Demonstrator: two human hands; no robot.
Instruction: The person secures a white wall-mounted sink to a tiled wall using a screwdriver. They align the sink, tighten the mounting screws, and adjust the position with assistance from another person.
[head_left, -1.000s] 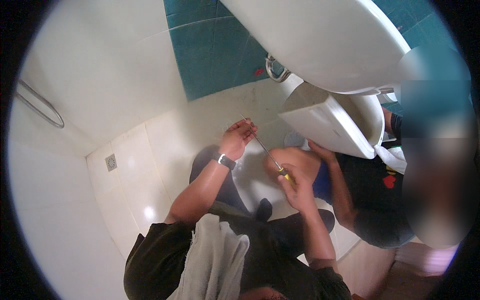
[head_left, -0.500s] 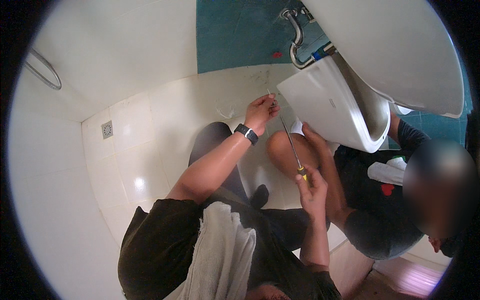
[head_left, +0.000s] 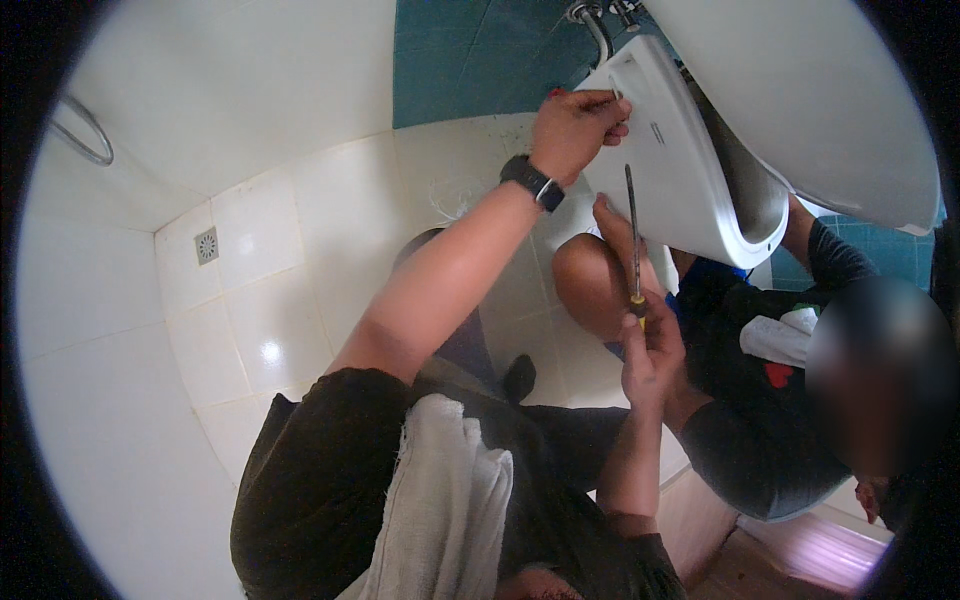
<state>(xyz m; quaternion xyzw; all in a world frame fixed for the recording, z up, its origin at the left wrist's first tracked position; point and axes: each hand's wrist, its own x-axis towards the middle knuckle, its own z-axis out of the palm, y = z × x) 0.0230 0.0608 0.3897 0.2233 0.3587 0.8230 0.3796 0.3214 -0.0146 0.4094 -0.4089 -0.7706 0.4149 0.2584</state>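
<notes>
My left hand [head_left: 580,130], with a dark watch on its wrist, is at the upper left part of a white ceramic basin pedestal [head_left: 690,180]. Its fingers are pinched on a small thin piece that I cannot make out. A long screwdriver [head_left: 633,225] with a yellow and black handle is gripped in my right hand [head_left: 655,355]. Its shaft points up along the front of the pedestal; from this view I cannot tell whether the tip touches. A co-worker's hand [head_left: 618,225] is at the pedestal's lower left edge.
The white washbasin [head_left: 830,100] overhangs the pedestal. A metal pipe [head_left: 598,35] runs from the teal wall [head_left: 480,60]. The co-worker [head_left: 760,430] crouches close on my right. A floor drain [head_left: 206,246] lies at the left, and a shower hose [head_left: 90,135] hangs beyond it.
The pedestal has shifted up, now hiding most of the bent pipe. My left hand has moved up and right to its face. My right hand has moved slightly right, turning the screwdriver more upright.
</notes>
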